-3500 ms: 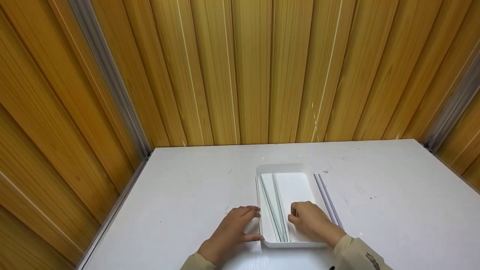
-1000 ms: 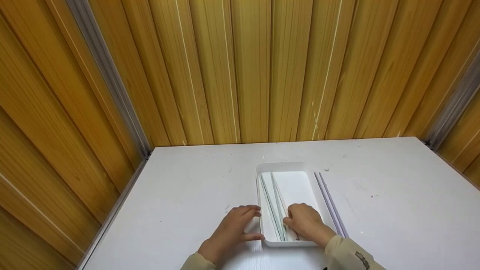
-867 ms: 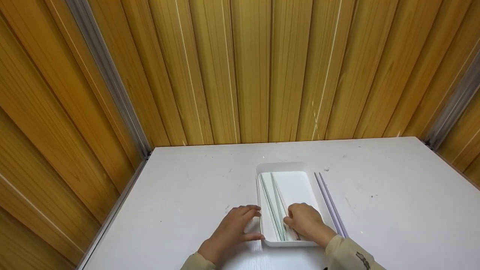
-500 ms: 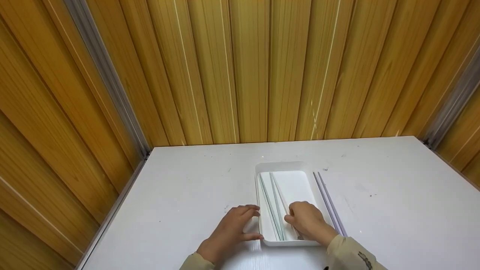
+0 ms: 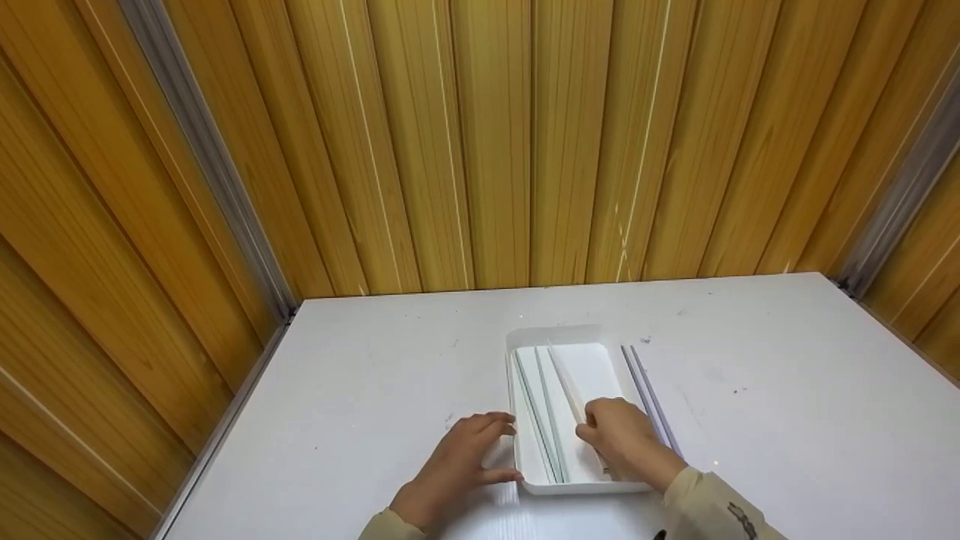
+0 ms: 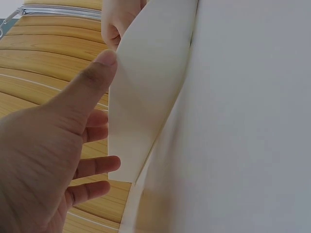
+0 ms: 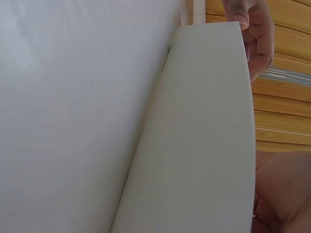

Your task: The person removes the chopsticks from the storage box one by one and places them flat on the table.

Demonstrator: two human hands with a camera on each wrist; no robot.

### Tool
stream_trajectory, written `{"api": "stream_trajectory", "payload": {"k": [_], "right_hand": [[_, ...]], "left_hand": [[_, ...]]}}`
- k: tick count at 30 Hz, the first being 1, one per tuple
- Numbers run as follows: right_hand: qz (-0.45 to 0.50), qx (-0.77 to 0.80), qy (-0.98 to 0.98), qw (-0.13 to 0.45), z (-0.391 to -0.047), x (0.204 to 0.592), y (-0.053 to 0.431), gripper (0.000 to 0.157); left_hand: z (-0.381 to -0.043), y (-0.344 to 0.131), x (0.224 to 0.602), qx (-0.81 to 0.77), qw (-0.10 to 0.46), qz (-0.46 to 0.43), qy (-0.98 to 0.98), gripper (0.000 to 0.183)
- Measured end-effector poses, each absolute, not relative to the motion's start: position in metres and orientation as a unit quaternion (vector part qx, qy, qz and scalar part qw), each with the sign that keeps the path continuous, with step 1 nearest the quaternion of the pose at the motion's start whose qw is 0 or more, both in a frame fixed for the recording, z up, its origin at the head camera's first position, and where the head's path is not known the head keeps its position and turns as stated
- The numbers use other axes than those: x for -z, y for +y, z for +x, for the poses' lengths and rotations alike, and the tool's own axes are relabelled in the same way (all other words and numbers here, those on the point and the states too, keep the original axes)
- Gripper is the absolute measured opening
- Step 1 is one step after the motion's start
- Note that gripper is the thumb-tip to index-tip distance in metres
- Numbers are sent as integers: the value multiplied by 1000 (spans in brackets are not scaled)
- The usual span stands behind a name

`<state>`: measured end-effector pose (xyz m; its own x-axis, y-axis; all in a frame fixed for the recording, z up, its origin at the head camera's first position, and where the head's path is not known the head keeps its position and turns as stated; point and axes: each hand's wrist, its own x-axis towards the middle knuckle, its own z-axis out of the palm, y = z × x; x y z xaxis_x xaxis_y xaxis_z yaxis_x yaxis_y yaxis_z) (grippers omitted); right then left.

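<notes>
A white rectangular tray [image 5: 585, 489] sits on the table in the head view. Inside it my right hand [image 5: 624, 439] pinches pale pinkish chopsticks [image 5: 568, 386], which lean with their far ends toward the back left. Left of these, a pair of pale green chopsticks [image 5: 536, 409] lies in the tray, near ends together and far ends apart. My left hand [image 5: 461, 457] rests with spread fingers and thumb against the tray's left side. The left wrist view shows its thumb [image 6: 97, 73] at the rim. In the right wrist view the tray wall [image 7: 194, 131] hides most of my right hand's fingers.
A pair of purple chopsticks [image 5: 651, 397] lies on the white table [image 5: 375, 375], just right of the tray. Wood-patterned panels [image 5: 495, 150] stand behind the table and along the sides, with metal posts [image 5: 217, 150] at the corners.
The pinkish chopsticks have come into view in my right hand, and their far ends have swung right, away from the green pair. My left hand has stayed at the tray's side.
</notes>
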<state>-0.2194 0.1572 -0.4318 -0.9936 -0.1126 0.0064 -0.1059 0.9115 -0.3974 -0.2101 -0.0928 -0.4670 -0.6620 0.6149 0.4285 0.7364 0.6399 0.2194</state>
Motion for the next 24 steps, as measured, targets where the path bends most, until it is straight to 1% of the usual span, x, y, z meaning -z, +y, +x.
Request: {"api": "stream_trajectory", "payload": {"k": [7, 14, 19, 24], "right_hand": [[-63, 195, 979, 13, -220, 427, 168, 21], [-81, 179, 981, -2, -220, 423, 180, 16], [-73, 173, 982, -2, -220, 422, 188, 17], [-64, 173, 983, -9, -220, 421, 197, 22]], "left_hand": [[-211, -93, 468, 187, 149, -379, -894, 51], [-213, -94, 471, 189, 179, -398, -880, 49], [-212, -95, 473, 192, 178, -396, -880, 48], [-212, -94, 473, 190, 190, -398, -877, 47]]}}
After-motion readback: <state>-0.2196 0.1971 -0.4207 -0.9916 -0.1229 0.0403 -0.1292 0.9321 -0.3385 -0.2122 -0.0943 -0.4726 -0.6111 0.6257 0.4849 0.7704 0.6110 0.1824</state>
